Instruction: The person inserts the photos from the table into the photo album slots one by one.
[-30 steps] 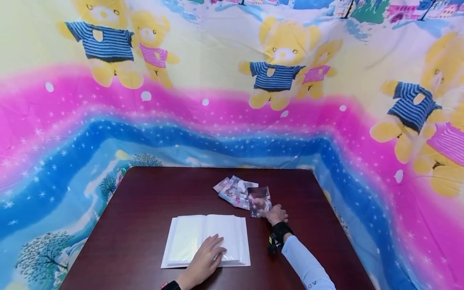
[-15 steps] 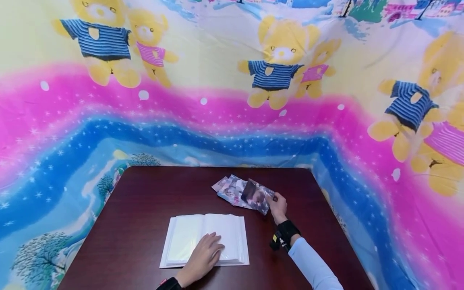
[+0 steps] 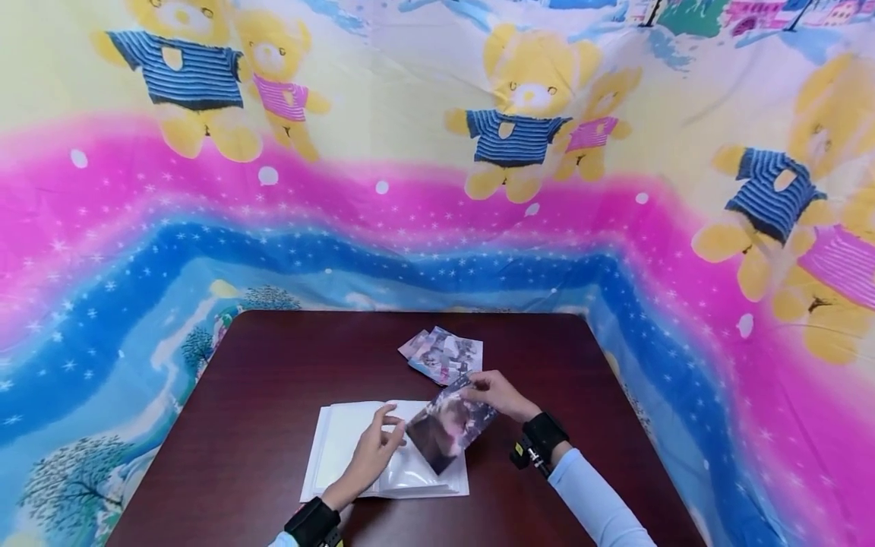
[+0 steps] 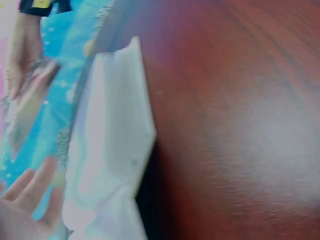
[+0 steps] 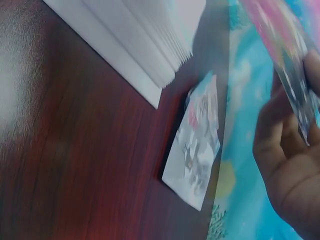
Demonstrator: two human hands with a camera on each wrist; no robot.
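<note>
My right hand pinches a photo by its far corner and holds it tilted over the album's right page. The album lies open near the front middle of the bench. My left hand is over the album's middle, fingers loosely curled, fingertips at the photo's left edge; whether they grip it I cannot tell. The photo pile sits just beyond the album, well apart from both hands.
</note>
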